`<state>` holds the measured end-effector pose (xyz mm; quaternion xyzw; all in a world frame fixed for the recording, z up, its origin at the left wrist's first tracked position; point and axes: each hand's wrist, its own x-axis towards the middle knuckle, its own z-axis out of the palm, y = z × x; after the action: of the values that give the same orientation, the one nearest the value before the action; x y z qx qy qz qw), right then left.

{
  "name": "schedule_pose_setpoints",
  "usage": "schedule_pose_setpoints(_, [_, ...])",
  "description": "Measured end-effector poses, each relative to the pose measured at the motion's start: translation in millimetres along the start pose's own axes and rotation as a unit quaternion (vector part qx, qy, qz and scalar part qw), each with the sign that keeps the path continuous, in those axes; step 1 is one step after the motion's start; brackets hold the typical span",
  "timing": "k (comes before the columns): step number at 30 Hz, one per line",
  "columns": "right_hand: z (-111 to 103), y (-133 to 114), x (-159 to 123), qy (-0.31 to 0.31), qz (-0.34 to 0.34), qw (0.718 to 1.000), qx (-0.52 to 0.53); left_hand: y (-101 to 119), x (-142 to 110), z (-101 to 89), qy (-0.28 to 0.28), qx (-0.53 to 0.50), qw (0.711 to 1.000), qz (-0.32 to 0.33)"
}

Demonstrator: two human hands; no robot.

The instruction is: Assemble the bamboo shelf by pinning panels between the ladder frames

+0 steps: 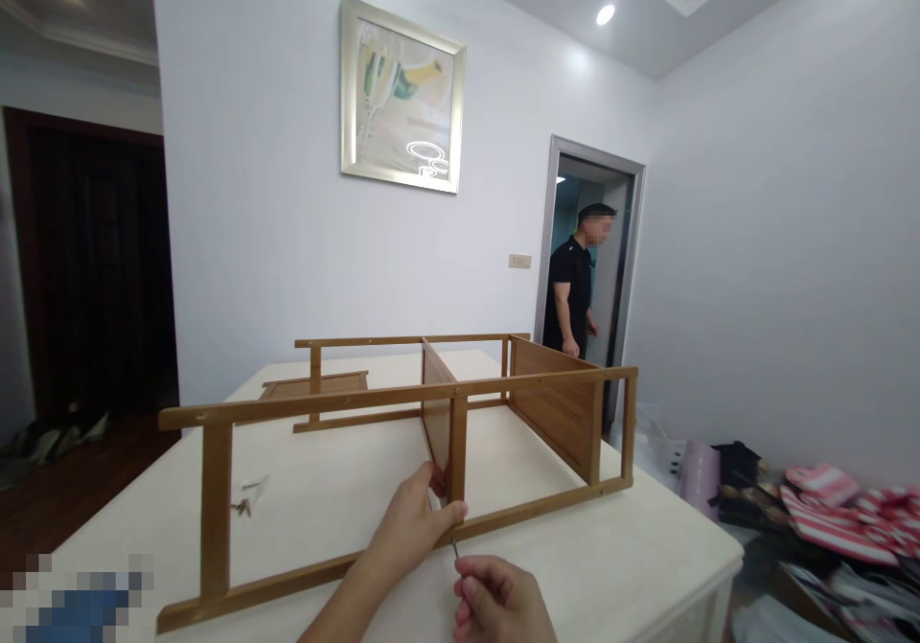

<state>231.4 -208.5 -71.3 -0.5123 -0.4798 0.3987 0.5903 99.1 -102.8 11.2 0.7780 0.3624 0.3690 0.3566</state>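
Note:
A brown wooden shelf frame (402, 396) lies on its side on a cream-coloured table (337, 509). Two panels are fitted across it, a middle panel (435, 403) and a right-hand panel (553, 413). My left hand (413, 518) grips the frame at the lower end of the middle crosspiece, its thumb against the near rail. Just below that joint, my right hand (495, 600) pinches a thin metal rod (455, 549), perhaps a hex key. The rod's upper tip meets the underside of the near rail; its other end is hidden in my fingers.
Small metal fasteners (242, 507) lie on the table inside the frame's left bay. Another wooden panel (316, 384) rests at the back left. A person (571, 288) stands in the doorway. Red-striped items (838, 514) and other goods are piled right of the table.

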Motion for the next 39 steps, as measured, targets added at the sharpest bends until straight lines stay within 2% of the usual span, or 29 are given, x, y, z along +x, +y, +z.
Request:
schedule_pose_setpoints(2, [-4, 8, -1, 0.021, -0.109, 0.982, -0.156, 0, 0, -0.7, -0.003, 0.001, 1.000, 0.001])
schedule_pose_setpoints(3, [-6, 13, -2, 0.036, -0.175, 0.953, -0.245, 0, 0, -1.0, -0.004, 0.001, 1.000, 0.002])
schedule_pose_setpoints(5, [-9, 20, -4, 0.057, -0.284, 0.874, -0.391, 0, -1, -1.3, -0.005, 0.001, 1.000, 0.002])
schedule_pose_setpoints(6, [-9, 23, -4, 0.064, -0.310, 0.844, -0.433, 1, -1, -1.4, -0.005, 0.001, 1.000, 0.002])
schedule_pose_setpoints(7, [-8, 24, -4, 0.067, -0.314, 0.832, -0.452, 1, -1, -1.4, -0.005, 0.001, 1.000, 0.001])
schedule_pose_setpoints(8, [-5, 25, -3, 0.067, -0.299, 0.841, -0.446, 1, -1, -1.4, -0.006, 0.001, 1.000, 0.001])
schedule_pose_setpoints(9, [-2, 24, -2, 0.063, -0.265, 0.868, -0.415, 2, -1, -1.4, -0.006, 0.001, 1.000, 0.001])
schedule_pose_setpoints(10, [2, 23, 0, 0.058, -0.213, 0.907, -0.358, 2, -1, -1.5, -0.005, 0.002, 1.000, 0.001])
schedule_pose_setpoints(12, [10, 17, 4, 0.039, -0.075, 0.980, -0.182, 2, 0, -1.6, -0.005, 0.002, 1.000, 0.002])
schedule_pose_setpoints(13, [14, 15, 6, 0.024, -0.011, 0.996, -0.083, 2, 0, -1.6, -0.006, 0.001, 1.000, 0.001])
schedule_pose_setpoints(15, [19, 11, 7, 0.009, 0.058, 0.995, 0.075, 2, 0, -1.5, -0.006, -0.001, 1.000, 0.000])
schedule_pose_setpoints(16, [20, 10, 7, 0.011, 0.059, 0.991, 0.119, 2, 0, -1.4, -0.005, -0.003, 1.000, -0.001])
schedule_pose_setpoints(18, [22, 12, 4, 0.032, 0.029, 0.990, 0.137, 2, 0, -1.2, -0.004, -0.005, 1.000, -0.003])
schedule_pose_setpoints(20, [23, 14, 1, 0.054, -0.005, 0.996, 0.075, 1, 0, -1.1, -0.002, -0.005, 1.000, -0.005])
schedule_pose_setpoints(22, [23, 15, -3, 0.069, -0.063, 0.995, -0.043, 1, -1, -1.1, -0.002, -0.005, 1.000, -0.007])
schedule_pose_setpoints(25, [22, 10, -7, 0.117, -0.206, 0.951, -0.201, 1, -1, -1.6, -0.003, -0.006, 1.000, -0.007])
schedule_pose_setpoints(27, [22, 4, -7, 0.145, -0.267, 0.924, -0.231, 1, -1, -2.0, -0.004, -0.007, 1.000, -0.004])
schedule_pose_setpoints(28, [21, 1, -7, 0.154, -0.276, 0.921, -0.230, 1, -1, -2.2, -0.005, -0.008, 1.000, -0.004])
schedule_pose_setpoints(30, [19, -5, -4, 0.155, -0.242, 0.936, -0.202, 1, -1, -2.5, -0.006, -0.010, 1.000, -0.003])
schedule_pose_setpoints(33, [14, -10, 1, 0.099, -0.066, 0.988, -0.095, 2, -2, -3.0, -0.006, -0.010, 1.000, -0.006])
schedule_pose_setpoints(35, [11, -10, 2, 0.052, 0.025, 0.998, -0.026, 2, -2, -3.1, -0.003, -0.008, 1.000, -0.008])
schedule_pose_setpoints(37, [8, -8, 1, 0.037, 0.031, 0.999, -0.023, 2, -1, -3.0, -0.002, -0.007, 1.000, -0.010])
schedule_pose_setpoints(39, [5, -4, 0, 0.032, -0.019, 0.995, -0.091, 2, -1, -2.6, -0.004, -0.010, 1.000, -0.009])
